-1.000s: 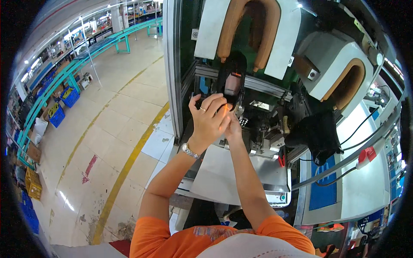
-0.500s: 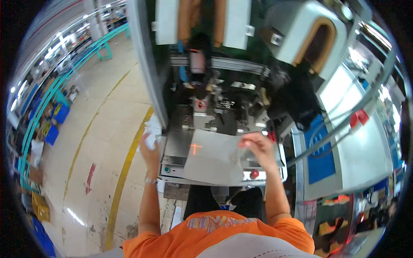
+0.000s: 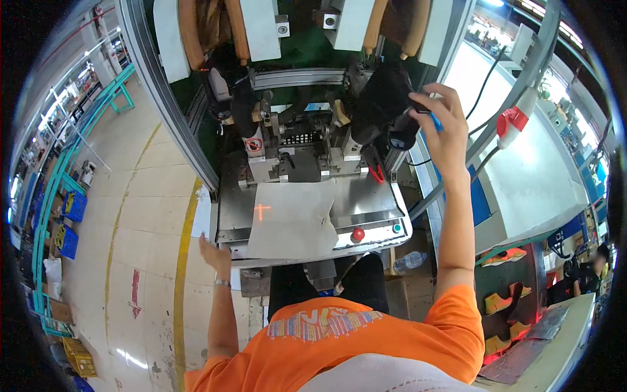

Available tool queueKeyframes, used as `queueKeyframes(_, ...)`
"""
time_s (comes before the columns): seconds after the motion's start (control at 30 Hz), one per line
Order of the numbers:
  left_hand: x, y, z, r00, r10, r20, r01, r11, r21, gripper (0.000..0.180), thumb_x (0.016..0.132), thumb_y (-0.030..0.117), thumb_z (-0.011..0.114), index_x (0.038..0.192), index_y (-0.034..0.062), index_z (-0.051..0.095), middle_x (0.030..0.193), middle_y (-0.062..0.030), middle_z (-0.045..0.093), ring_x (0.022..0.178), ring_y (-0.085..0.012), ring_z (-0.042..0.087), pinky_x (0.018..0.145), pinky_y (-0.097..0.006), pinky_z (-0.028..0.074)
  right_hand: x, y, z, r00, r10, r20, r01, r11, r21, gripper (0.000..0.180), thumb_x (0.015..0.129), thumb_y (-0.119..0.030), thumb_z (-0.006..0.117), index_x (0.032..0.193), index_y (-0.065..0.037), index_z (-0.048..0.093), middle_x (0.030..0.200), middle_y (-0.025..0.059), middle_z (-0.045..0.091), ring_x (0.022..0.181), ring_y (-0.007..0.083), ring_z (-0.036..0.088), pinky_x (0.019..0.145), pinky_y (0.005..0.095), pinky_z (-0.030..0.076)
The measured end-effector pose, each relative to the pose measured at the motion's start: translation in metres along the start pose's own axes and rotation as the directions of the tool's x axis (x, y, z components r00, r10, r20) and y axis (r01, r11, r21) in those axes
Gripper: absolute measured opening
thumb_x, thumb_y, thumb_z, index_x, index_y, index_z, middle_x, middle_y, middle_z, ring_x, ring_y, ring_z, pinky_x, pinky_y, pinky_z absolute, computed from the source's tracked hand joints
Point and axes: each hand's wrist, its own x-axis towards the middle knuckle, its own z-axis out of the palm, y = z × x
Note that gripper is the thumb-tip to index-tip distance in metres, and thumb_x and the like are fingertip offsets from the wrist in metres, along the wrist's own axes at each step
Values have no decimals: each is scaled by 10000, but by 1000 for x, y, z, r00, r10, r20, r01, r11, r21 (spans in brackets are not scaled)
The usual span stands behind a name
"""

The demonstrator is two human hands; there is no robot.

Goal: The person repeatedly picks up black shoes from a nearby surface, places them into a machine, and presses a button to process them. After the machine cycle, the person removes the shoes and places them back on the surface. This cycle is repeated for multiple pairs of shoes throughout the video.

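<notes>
My right hand (image 3: pixel 445 127) is raised at the machine's right side, beside a bulky black piece (image 3: pixel 385 98) that may be a shoe upper. Its thumb and fingers curl together at a small blue and dark thing (image 3: pixel 434 119), whose kind I cannot make out. Low on the left, my left hand (image 3: pixel 214 256) hangs just off the corner of the machine's table, fingers apart and nothing in them. A whitish sheet (image 3: pixel 290 219) lies over the front of the metal table (image 3: pixel 362 202), with an orange light cross on its left part. Neither hand touches the sheet.
Metal clamps (image 3: pixel 304 134) stand behind the sheet. A red button (image 3: pixel 358 235) and a green button (image 3: pixel 397 228) sit on the front panel. Right of the machine are a grey post with a red-and-white plug (image 3: pixel 516 121) and a rack of orange shoes (image 3: pixel 499 304).
My right hand has left the sheet's right edge and risen to the black piece. My left hand has lowered slightly. The whole view has turned to the right.
</notes>
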Motion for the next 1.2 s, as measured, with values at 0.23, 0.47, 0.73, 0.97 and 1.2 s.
queueKeyframes(0.23,-15,242,-47,806,592,23,-460,649,-606,459,712,-8,562,1157,28,451,1233,-153,431,1209,-320,343,1009,-422,244,-15,16,-4,959,-260,-114,221,936,-273,274,584,39,575,828,-79,611,850,31,581,722,217,537,637,303,403)
queueKeyframes(0.47,-73,352,-70,640,768,-32,-413,307,-858,790,669,141,711,1301,40,246,1379,-256,165,1291,-396,167,1032,-476,174,-63,-28,-44,935,-300,-187,226,914,-336,276,570,13,552,823,-49,641,803,42,596,631,182,545,570,299,388)
queueKeyframes(0.73,-162,403,-23,814,546,199,84,228,-970,740,707,196,689,1262,19,234,1248,-214,243,1150,-329,279,970,-427,243,-107,-68,-82,984,-178,31,180,954,-238,249,675,-159,617,898,-50,634,867,76,578,676,175,546,582,296,389)
queueKeyframes(0.97,-187,422,-31,443,534,720,801,126,-586,400,772,53,599,1142,21,447,1089,-78,510,970,-184,506,877,-315,389,-196,-38,-163,697,709,-106,-715,676,-178,573,701,-222,681,1181,-14,449,1061,132,529,995,258,517,873,332,402)
queueKeyframes(1.2,-263,412,23,-495,544,677,844,487,225,449,819,266,554,1193,61,417,1165,-80,486,1068,-213,469,932,-393,361,-346,-45,-146,56,986,155,-684,-75,726,426,767,-109,639,1141,4,468,1044,48,563,913,108,535,840,247,412)
